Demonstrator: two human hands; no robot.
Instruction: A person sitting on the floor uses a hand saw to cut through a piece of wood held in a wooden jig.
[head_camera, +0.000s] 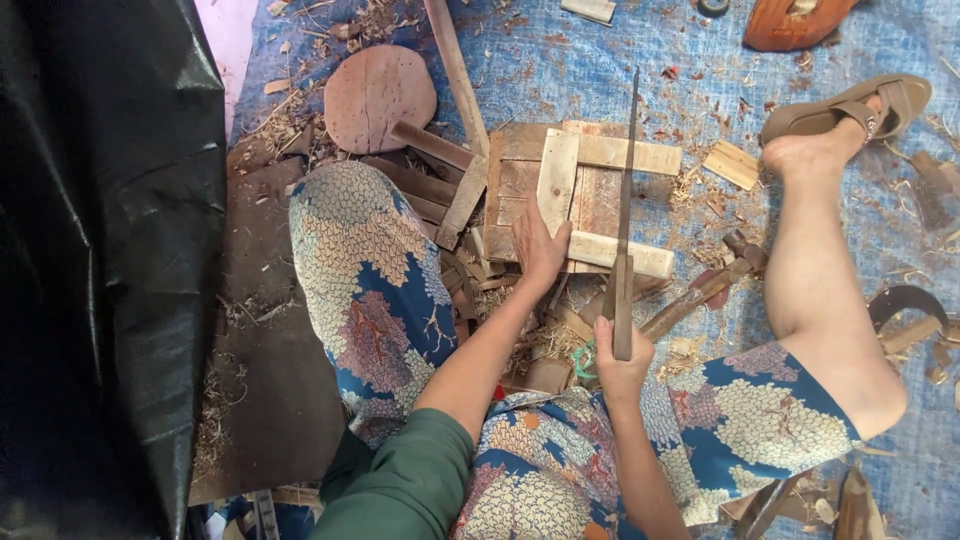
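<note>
A long, narrow, dark steel blade with a plain wooden handle (626, 210) stands nearly upright over the work, its tip pointing away from the person and its handle end low, near the lap. The right hand (620, 358) is clenched around that wooden handle, with a scrap of green cord showing just beside the fist. The blade's edge runs down across the right part of a small flat panel of pale and reddish wooden slats (580, 195) that lies on the floor between the person's knees. The left hand (540, 248) lies open, palm down, pressed on the near edge of this panel, fingers spread over one upright pale slat; it grips nothing.

Just right of the panel a wooden-handled hammer (715, 280) lies at a slant among shavings. To the left, several darker loose wooden strips (430, 180) are stacked against the panel, and beyond them sits a round reddish-brown wooden disc (378, 95). A small pale wood offcut (732, 164) lies apart to the right, near the person's brown sandal (850, 108). Everything rests on a blue woven tarpaulin (560, 60) strewn with chips and sawdust. The person wears blue patterned trousers (370, 290) and a green sleeve (410, 480). A black plastic sheet (100, 250) fills the left side.
</note>
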